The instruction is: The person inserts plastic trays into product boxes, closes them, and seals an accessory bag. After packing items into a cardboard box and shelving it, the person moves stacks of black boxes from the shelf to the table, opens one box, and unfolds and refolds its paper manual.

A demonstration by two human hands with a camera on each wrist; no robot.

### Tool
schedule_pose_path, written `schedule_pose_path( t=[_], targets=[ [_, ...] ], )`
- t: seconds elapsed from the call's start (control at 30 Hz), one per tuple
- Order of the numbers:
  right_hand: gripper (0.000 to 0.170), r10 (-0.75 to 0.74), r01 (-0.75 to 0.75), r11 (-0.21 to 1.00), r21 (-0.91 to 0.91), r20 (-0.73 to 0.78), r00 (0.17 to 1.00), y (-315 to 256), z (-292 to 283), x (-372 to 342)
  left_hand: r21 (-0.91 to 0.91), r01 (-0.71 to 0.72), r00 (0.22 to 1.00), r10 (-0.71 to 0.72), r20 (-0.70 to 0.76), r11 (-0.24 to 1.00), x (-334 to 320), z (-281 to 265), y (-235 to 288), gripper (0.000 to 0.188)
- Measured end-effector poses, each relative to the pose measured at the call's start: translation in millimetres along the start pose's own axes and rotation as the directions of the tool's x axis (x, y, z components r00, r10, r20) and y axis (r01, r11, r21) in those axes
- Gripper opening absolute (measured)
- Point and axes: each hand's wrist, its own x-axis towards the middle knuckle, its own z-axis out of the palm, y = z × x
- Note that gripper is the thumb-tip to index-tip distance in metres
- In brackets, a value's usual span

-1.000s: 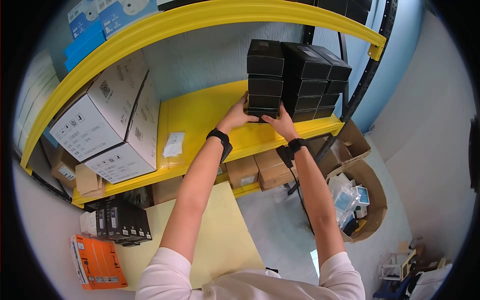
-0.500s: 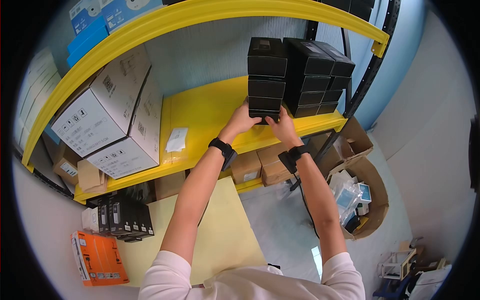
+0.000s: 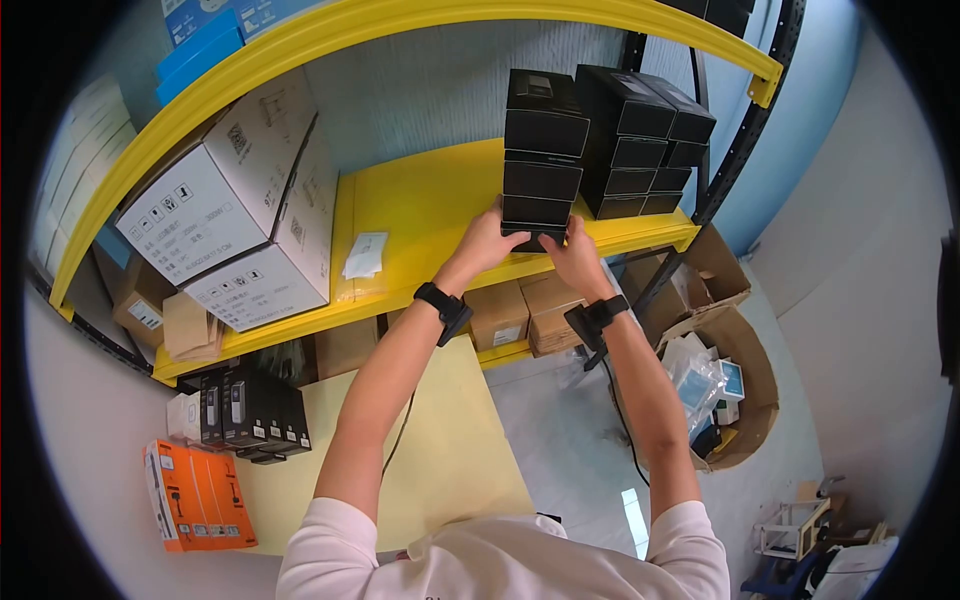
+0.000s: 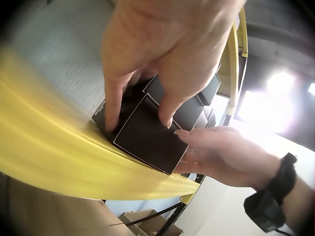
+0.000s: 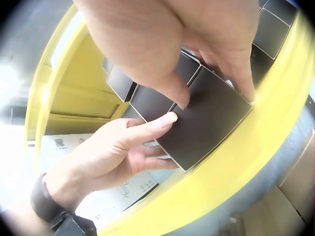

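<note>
A tall stack of black boxes (image 3: 543,185) stands near the front edge of the yellow shelf (image 3: 420,215). My left hand (image 3: 482,247) and right hand (image 3: 578,258) grip its lowest box (image 4: 147,133) from both sides. Both thumbs press on that box's front face, close together, as the left wrist view shows. The fingers reach along the sides and are partly hidden by the box. In the right wrist view the lowest box (image 5: 209,118) lies right at the shelf's front lip, other boxes resting on top of it.
More stacked black boxes (image 3: 640,150) stand to the right behind. Large white cartons (image 3: 240,230) fill the shelf's left end, with white paper (image 3: 366,255) beside them. Overhead runs a yellow beam (image 3: 430,22). Below are a pale table (image 3: 450,440) and an open carton (image 3: 755,400).
Both hands have drawn the black stack toward the shelf's front edge, widening the gap to the boxes on the right. The head view has shifted slightly.
</note>
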Motion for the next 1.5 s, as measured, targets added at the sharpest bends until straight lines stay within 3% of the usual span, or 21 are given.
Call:
schedule_pose_path(
  t=[0.13,0.23,0.3,0.33,0.43,0.5,0.57,0.6,0.67,0.8,0.87,1.0,1.07,1.1,1.13,1.17,1.2,1.23,1.3,1.43,1.5],
  targets=[
    [0.063,-0.053,0.052,0.995,0.084,0.009,0.999,12,-2,0,-0.027,0.009,1.000,-0.009,0.026,1.000,-3,-2,-4,0.055],
    [0.077,0.059,-0.058,0.998,-0.014,0.089,0.994,-4,-18,4,0.037,0.008,0.996,-0.011,0.084,0.999,2,-16,-7,0.072],
    [0.095,-0.094,0.094,0.995,-0.013,-0.023,0.995,-23,-34,10,0.106,0.032,0.997,-0.025,-0.067,0.994,10,-26,-7,0.096],
    [0.101,-0.260,0.257,0.966,-0.036,-0.122,0.958,-10,-34,24,0.036,0.056,0.998,-0.054,-0.043,0.998,13,-38,7,0.110],
    [0.099,-0.303,0.303,0.953,-0.007,-0.094,0.949,-61,-58,34,-0.082,-0.051,0.994,0.043,-0.096,0.995,25,-53,33,0.114],
    [0.092,-0.256,0.259,0.966,0.029,-0.075,0.964,-74,-61,41,-0.127,-0.090,0.987,0.072,-0.144,0.988,37,-52,33,0.102],
    [0.077,-0.343,0.344,0.939,0.012,-0.060,0.937,-74,-61,49,-0.098,-0.245,0.964,0.232,-0.128,0.965,46,-54,35,0.075],
    [0.077,-0.343,0.345,0.939,0.013,-0.058,0.937,-73,-58,49,-0.098,-0.243,0.964,0.230,-0.130,0.965,45,-53,34,0.075],
    [0.061,-0.315,0.324,0.944,0.058,-0.123,0.941,-75,-53,47,-0.141,-0.169,0.975,0.144,-0.171,0.975,37,-53,50,0.048],
    [0.051,-0.324,0.353,0.929,0.112,-0.218,0.921,-80,-48,41,-0.141,-0.229,0.951,0.191,-0.245,0.963,34,-49,52,0.038],
    [0.048,-0.315,0.351,0.931,0.095,-0.273,0.909,-78,-48,41,-0.026,-0.209,0.939,0.193,-0.283,0.978,30,-50,55,0.038],
    [0.044,-0.306,0.344,0.931,0.117,-0.260,0.916,-69,-51,41,-0.135,-0.250,0.919,0.191,-0.345,0.959,26,-47,45,0.037],
    [0.057,-0.062,0.201,0.828,0.524,-0.270,0.961,-46,-54,47,-0.498,-0.171,0.923,-0.039,-0.382,0.850,28,-49,22,0.053],
    [0.057,-0.060,0.203,0.829,0.521,-0.278,0.959,-38,-53,52,-0.500,-0.172,0.926,-0.033,-0.376,0.849,32,-44,17,0.053],
    [0.070,0.184,-0.087,0.830,0.551,-0.124,0.975,-34,-51,60,-0.608,0.025,0.928,-0.245,-0.281,0.793,35,-41,16,0.064],
    [0.084,0.418,-0.370,0.758,0.536,0.035,0.908,-27,-46,65,-0.689,0.218,0.882,-0.441,-0.164,0.691,36,-38,16,0.075],
    [0.098,0.471,-0.444,0.708,0.550,0.100,0.876,-20,-34,68,-0.635,0.391,0.860,-0.511,-0.006,0.666,37,-32,17,0.093],
    [0.098,0.466,-0.494,0.648,0.580,0.211,0.859,-10,-28,73,-0.635,0.389,0.864,-0.504,-0.002,0.668,41,-25,15,0.093],
    [0.104,0.411,-0.571,0.561,0.599,0.397,0.821,-7,-22,80,-0.716,0.522,0.769,-0.619,0.159,0.464,54,-10,8,0.095],
    [0.102,0.372,-0.495,0.625,0.604,0.327,0.869,-34,-24,75,-0.807,0.363,0.896,-0.412,0.165,0.466,77,2,-6,0.085],
    [0.101,0.434,-0.541,0.599,0.591,0.328,0.839,-27,-20,85,-0.790,0.385,0.901,-0.381,0.210,0.477,75,1,-5,0.092]
  ],
)
